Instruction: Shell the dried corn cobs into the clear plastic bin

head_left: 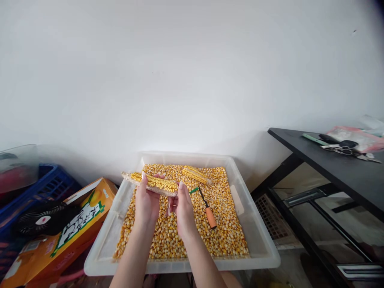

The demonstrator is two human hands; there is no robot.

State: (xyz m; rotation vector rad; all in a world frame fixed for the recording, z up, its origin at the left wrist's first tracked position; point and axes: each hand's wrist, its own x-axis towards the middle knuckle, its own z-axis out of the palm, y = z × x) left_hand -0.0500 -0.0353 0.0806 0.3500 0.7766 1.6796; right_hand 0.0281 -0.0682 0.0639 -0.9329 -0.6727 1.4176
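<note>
Both of my hands hold one dried corn cob [153, 182] level above a translucent plastic tray [258, 240]. My left hand [146, 202] grips its middle from below, thumb on top. My right hand [183, 210] grips its right end, thumb on the kernels. The cob's left tip is partly bare of kernels. The tray is filled with loose yellow corn kernels [222, 236]. A second cob [195, 175] lies on the kernels at the back. An orange-handled screwdriver [207, 210] rests on the kernels just right of my right hand.
An orange cardboard box [64, 236] sits left of the tray, with a black fan [42, 220] and a blue crate [45, 184] beyond it. A black table [339, 170] with keys [342, 147] and a bag stands at right. A white wall is behind.
</note>
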